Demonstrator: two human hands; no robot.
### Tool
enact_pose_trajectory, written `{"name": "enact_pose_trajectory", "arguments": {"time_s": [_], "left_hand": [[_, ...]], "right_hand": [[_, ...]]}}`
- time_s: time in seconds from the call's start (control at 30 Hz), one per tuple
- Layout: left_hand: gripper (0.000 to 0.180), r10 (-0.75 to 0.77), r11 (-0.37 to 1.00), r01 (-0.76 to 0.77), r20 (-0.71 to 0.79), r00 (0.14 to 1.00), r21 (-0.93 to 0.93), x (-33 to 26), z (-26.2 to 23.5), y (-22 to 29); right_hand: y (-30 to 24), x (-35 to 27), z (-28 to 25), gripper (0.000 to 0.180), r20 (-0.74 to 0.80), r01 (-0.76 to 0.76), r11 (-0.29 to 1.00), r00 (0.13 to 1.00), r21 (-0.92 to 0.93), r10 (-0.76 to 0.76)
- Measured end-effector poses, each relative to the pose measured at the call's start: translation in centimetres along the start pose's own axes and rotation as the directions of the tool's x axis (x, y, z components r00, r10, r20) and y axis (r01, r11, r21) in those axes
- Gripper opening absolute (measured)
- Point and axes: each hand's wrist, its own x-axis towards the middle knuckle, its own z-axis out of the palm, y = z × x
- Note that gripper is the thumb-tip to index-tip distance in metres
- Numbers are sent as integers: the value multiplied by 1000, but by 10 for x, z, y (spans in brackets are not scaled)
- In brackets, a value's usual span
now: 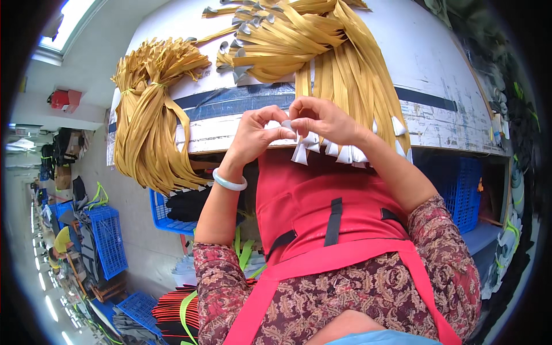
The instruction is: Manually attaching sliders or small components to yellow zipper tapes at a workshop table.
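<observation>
At the near edge of the table, my left hand (259,133) and my right hand (326,121) meet, fingertips pinched together. Between them is a small white tab (287,123), partly covered by the fingers. Whether it is joined to a strip is hidden. Long golden strips (356,80) hang over the table edge just beyond and under my right hand. White flared tabs (348,154) finish their lower ends. Behind, a folded bunch of the same strips (293,43) shows grey-white tabs at its left ends.
Left of my hands, another tied golden bundle (150,126) droops over the edge of the white, taped tabletop (443,72). Below stand blue crates (463,187) and a blue basket (164,215) with dark material. A person (63,240) is farther off at the left, near another blue crate (107,241).
</observation>
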Motion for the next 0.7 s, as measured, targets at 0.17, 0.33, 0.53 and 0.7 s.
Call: {"name": "enact_pose_trajectory", "arguments": {"time_s": [0.17,0.33,0.53,0.7], "left_hand": [[12,-50,960,54,20,999,-274,9,-2,-9],[18,-16,949,-1,-50,999,-314,7,2,-9],[13,65,994,-96,-390,919,-60,11,33,-6],[23,80,995,-97,-449,890,-16,11,31,-27]], "right_hand": [[-12,8,-18,16,188,-153,987,972,51,141],[-9,5,-16,16,53,-29,990,998,135,21],[-12,3,19,10,-354,49,847,894,-530,-273],[13,6,29,8,-323,172,657,762,-734,-561]]}}
